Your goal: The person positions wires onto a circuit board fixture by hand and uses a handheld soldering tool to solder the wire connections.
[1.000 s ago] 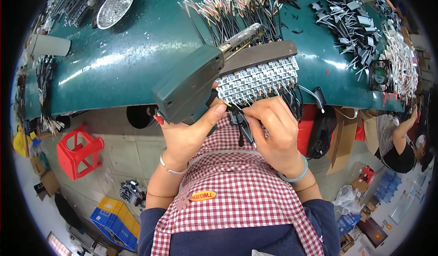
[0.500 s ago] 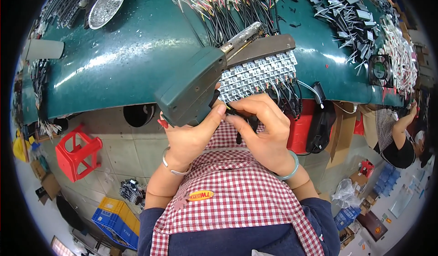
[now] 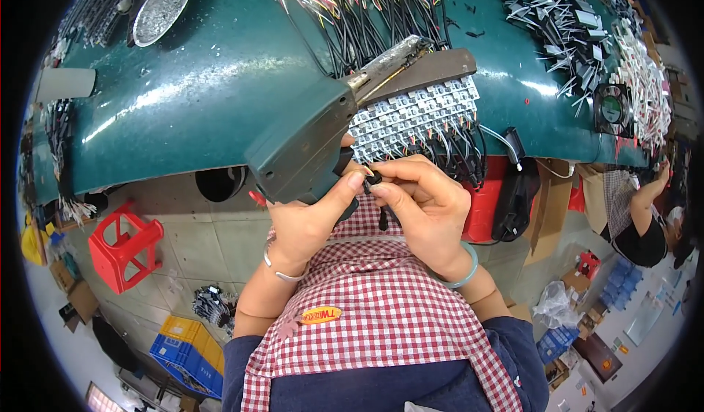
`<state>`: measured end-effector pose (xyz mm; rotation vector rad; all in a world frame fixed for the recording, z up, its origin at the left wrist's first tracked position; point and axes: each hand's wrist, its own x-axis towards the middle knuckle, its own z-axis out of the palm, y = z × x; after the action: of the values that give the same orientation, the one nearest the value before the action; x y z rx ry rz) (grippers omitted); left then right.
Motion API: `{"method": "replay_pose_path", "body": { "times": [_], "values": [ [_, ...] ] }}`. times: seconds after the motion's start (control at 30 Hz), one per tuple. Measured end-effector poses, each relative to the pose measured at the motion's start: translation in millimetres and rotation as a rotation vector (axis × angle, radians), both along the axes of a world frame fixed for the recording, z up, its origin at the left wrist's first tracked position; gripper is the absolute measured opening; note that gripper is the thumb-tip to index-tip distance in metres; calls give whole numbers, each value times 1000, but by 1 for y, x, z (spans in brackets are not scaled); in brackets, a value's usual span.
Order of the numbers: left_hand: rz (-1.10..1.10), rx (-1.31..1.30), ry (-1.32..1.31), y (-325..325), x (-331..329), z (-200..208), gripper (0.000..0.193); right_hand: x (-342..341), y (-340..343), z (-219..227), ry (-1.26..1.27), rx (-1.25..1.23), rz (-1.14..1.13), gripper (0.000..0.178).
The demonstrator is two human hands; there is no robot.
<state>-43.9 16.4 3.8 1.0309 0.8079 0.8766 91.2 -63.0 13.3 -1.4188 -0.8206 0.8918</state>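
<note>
While our left hand [image 3: 314,214] holds the bulky, dark-green gun [image 3: 301,142] in a closed grip just left of frame centre, our right hand [image 3: 431,205] pinches a black cable [image 3: 373,179] near the centre.

Wearer's own: one left hand [image 3: 312,220], one right hand [image 3: 434,212]. Green soldering gun [image 3: 304,137]: one. Bangles [image 3: 471,267]: two. Silvery dish [image 3: 163,10]: one. White cup [image 3: 66,84]: one. Square fan [image 3: 612,110]: one. Black cables [image 3: 364,39] overlap, uncountable.

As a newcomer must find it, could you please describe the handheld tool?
Start at the long green table and go to its near edge, where the left hand holds the tool. Its bulky dark-green body and metal barrel set it apart from the flat white boards beside it.
</note>
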Motion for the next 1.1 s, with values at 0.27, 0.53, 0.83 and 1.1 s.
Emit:
{"method": "replay_pose_path", "body": {
  "times": [0.27,0.53,0.83,1.1],
  "values": [
    [-103,76,71,8,-7,0,27,15,1,2,-464,122,150,25],
    [-98,193,98,4,-6,-2,27,5,-2,3,-444,103,145,29],
    [15,3,23,-2,5,-5,49,-4,-4,-7,-368,70,20,29],
    [43,85,137,-7,11,-10,46,1,-1,-17,-535,141,-71,30]
  ]
}}
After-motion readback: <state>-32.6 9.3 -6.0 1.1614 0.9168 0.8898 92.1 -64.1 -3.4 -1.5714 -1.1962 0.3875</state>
